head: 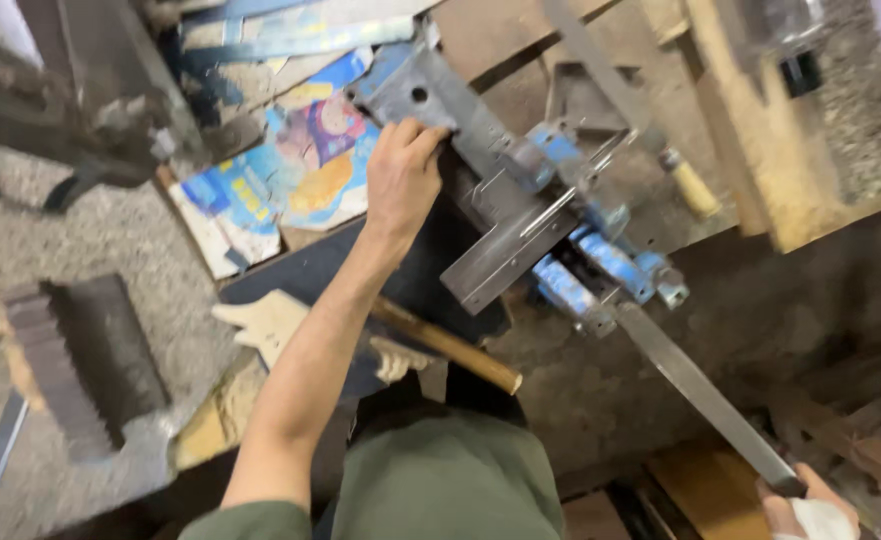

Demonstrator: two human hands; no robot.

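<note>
My left hand reaches forward and presses on a grey steel angle piece with a round hole, fingers curled over its near edge. The piece lies in a blue metal bench cutter. My right hand, wrapped in white cloth, grips the end of the cutter's long flat steel lever at the bottom right corner.
A wooden-handled tool lies below the steel piece. A colourful printed sheet sits at upper left. A stack of dark metal strips rests on the gritty floor at left. A wooden beam runs at upper right.
</note>
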